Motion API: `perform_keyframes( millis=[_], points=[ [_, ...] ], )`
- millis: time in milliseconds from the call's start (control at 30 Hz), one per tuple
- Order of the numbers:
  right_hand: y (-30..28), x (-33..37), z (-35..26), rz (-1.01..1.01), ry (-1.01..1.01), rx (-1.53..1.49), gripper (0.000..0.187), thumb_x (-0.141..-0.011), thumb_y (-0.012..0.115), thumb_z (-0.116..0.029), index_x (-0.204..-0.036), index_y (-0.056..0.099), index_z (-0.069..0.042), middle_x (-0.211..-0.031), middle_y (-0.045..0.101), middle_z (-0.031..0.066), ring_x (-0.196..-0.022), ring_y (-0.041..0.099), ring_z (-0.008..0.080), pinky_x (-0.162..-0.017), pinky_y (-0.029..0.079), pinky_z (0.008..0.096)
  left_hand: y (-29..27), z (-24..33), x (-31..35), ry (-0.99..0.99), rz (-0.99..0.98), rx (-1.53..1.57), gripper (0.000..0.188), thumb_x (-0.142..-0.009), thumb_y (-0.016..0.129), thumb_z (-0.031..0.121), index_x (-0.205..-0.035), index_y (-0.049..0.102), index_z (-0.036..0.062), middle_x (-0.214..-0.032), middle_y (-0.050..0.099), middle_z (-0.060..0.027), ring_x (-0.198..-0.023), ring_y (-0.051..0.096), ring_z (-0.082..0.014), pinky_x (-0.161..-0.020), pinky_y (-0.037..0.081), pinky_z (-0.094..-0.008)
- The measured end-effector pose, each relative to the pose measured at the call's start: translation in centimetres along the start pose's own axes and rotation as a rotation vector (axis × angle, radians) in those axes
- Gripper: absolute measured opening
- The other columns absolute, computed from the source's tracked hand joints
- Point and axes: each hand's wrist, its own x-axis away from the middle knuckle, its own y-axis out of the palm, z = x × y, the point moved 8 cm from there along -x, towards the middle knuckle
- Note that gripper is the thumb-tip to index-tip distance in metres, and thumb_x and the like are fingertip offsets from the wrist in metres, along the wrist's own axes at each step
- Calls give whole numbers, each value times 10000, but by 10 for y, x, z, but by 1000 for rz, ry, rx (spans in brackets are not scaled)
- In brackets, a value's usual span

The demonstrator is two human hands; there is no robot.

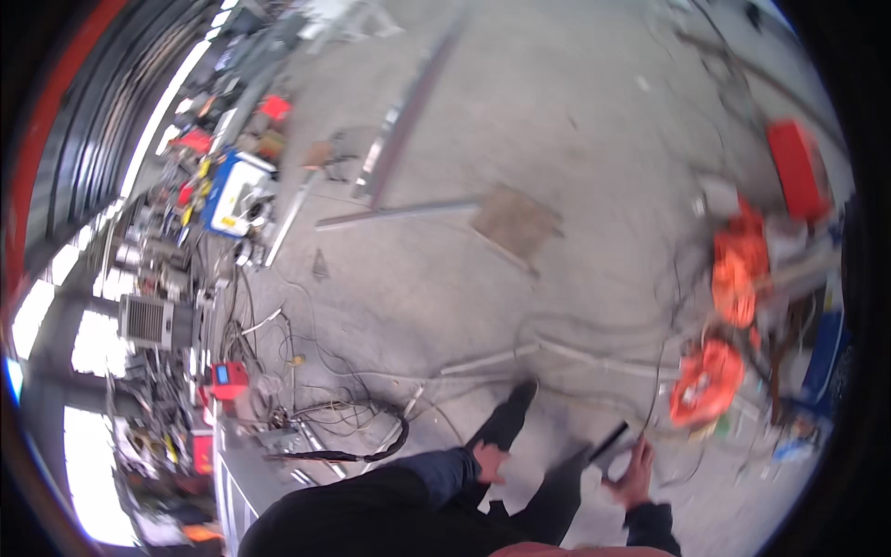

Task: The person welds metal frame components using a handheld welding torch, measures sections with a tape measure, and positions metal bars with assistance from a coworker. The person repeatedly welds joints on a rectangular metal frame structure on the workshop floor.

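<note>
My left hand (490,461) hangs low in front of my body, above my leg. Its fingers are spread and nothing shows in them. Off to the right, my right hand (634,478) is closed round a grey piece with a black bar (609,443) at its outer edge. Blur hides its exact kind. Beneath my hands my dark trouser legs show, one shoe (525,392) stretched forward on the concrete floor. Thin cables run across the floor ahead of that shoe.
Tangled cables (353,413) lie at the left beside a red machine (228,381). Orange bundles (707,382) and a red box (798,170) are on the right. Ahead lie a brown board (516,223), a metal bar (399,214) and a long beam (408,116). A blue-and-white case (239,195) stands far left.
</note>
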Motion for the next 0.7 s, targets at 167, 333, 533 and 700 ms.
perform_keyframes(
  millis=[167,333,533,700],
  points=[
    [-127,6,-211,-42,-234,-98,1175,-524,942,-310,-1498,383,35,-1354,530,231,-1282,518,411,-1146,408,497,-119,75,69,389,321,632,1236,-784,845,388,-1673,86,-11,-1656,297,-321,-1544,328,-412,-1278,272,-456],
    [-159,16,-495,192,-1213,749,539,-781,861,-213,-1248,639,-65,-1090,677,42,-1054,661,281,-1013,509,468,-317,89,219,656,766,569,1514,-587,942,578,-1677,64,1,-1686,229,-300,-1565,250,-456,-1283,247,-500],
    [-168,-13,-676,98,-968,-290,1482,-695,933,-564,-1658,-38,10,-1449,445,134,-1341,468,270,-1156,368,474,-413,-66,389,658,1134,300,1240,-690,891,364,-1664,200,32,-1645,333,-239,-1509,349,-429,-1255,235,-582],
    [-145,-42,-821,-18,-1062,-647,1299,-721,918,-553,-1651,170,-41,-1465,455,126,-1320,506,302,-1208,335,515,-427,-185,512,461,1291,180,1212,-720,884,315,-1671,181,46,-1612,354,-234,-1501,357,-425,-1259,146,-679]
  ],
)
